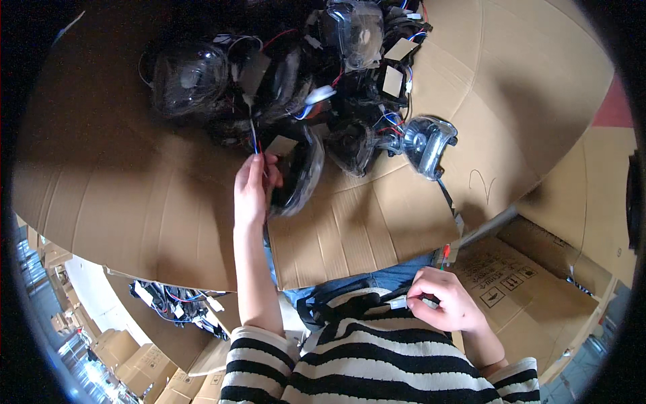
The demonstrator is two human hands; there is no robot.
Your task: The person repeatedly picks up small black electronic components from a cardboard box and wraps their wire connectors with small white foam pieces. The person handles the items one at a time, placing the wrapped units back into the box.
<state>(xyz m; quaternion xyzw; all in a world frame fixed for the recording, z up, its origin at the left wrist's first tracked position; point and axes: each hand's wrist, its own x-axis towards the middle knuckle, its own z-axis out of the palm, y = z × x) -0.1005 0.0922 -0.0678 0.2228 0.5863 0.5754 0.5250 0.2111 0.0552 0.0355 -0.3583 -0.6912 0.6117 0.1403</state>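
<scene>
My left hand (pixel 252 188) is closed in a pinch on a thin bundle of coloured wires (pixel 255 135) running up toward the pile. Against its fingers leans a slightly blurred lamp unit (pixel 306 175) with a clear lens and dark housing; whether the hand also grips it is hidden. Low on the right, in front of my striped shirt, my right hand (pixel 447 299) is closed, its fingertips on a small white connector (pixel 398 303). Just above that hand, a red connector (pixel 446 252) with a green wire shows at the cardboard's edge.
Several clear-lensed lamps lie heaped at the far side, including a round one (pixel 192 77) and one at the right (pixel 428 145). Cardboard (pixel 363 232) covers the work surface. More wired parts (pixel 182 306) sit in a box below left. A large carton (pixel 525 289) stands at lower right.
</scene>
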